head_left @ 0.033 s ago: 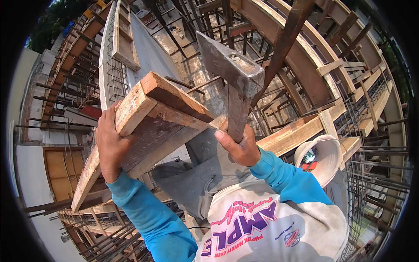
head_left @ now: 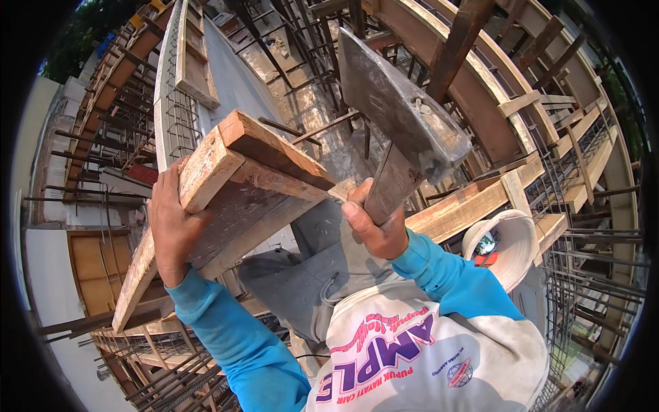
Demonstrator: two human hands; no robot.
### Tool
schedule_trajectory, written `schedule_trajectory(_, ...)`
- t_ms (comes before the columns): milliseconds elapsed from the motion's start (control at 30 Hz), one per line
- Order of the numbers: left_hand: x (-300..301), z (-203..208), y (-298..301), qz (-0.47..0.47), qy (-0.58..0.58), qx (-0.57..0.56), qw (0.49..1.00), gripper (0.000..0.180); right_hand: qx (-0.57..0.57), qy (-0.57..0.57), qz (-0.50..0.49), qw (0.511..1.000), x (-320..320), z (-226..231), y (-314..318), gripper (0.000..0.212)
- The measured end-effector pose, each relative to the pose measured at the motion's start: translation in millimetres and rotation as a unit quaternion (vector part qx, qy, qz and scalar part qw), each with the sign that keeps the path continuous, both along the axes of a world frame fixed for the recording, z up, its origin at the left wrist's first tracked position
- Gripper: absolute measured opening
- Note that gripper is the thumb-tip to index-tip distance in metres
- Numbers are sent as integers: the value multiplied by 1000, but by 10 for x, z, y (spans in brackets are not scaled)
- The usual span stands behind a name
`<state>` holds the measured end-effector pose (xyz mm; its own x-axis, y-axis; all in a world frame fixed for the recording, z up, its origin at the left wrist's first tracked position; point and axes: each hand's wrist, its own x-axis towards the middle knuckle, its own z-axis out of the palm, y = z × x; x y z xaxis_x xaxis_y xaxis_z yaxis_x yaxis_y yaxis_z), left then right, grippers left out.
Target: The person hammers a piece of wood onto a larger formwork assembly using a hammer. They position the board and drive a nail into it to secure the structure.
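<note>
My right hand (head_left: 379, 223) is closed around the short wooden handle of a hatchet (head_left: 401, 103). Its broad grey steel head tapers toward the upper left, and pale crumbs sit on its blunt end. Left of it, my left hand (head_left: 175, 220) grips the edge of a wooden formwork panel (head_left: 240, 220), with the fingers over the outer batten (head_left: 213, 165) and the thumb on the inner side. A darker wood block (head_left: 278, 151) lies along the panel's upper end. The hatchet head is raised and apart from the wood.
A pale bucket-shaped container (head_left: 508, 254) with something orange inside stands at the right beside a timber beam (head_left: 467, 213). Steel reinforcing bars (head_left: 590, 275) stick out at the far right. A rebar cage (head_left: 182, 123) runs along the upper left. Curved formwork boards (head_left: 480, 89) fill the upper right.
The hatchet head has swung up and to the right, tilting its handle rightward. My left hand and the panel have hardly moved.
</note>
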<state>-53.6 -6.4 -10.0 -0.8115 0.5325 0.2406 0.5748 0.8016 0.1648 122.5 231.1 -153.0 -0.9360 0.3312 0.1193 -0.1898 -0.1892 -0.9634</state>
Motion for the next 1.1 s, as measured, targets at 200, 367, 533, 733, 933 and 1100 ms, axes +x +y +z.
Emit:
schedule_trajectory(200,-82,17,54,-8,7,-7,1000,82,157,-36,-75,984,-105,-1210,-318,22)
schedule_trajectory(367,-88,-47,-8,-5,13,-7,1000,82,-18,-155,65,986,-26,-62,57,24)
schedule_trajectory(533,-98,-60,29,-24,35,-12,999,81,37,44,-102,993,-57,-381,-108,21)
schedule_trajectory(733,-80,-40,7,5,-11,-1,1000,83,-159,-404,78,897,140,-1081,-73,18)
schedule_trajectory(933,-69,-39,23,0,-2,3,1000,82,-131,-30,30,991,70,-121,277,23)
schedule_trajectory(1100,-99,-66,30,-9,14,-11,1000,80,-96,-130,-2,987,-75,-845,-148,24)
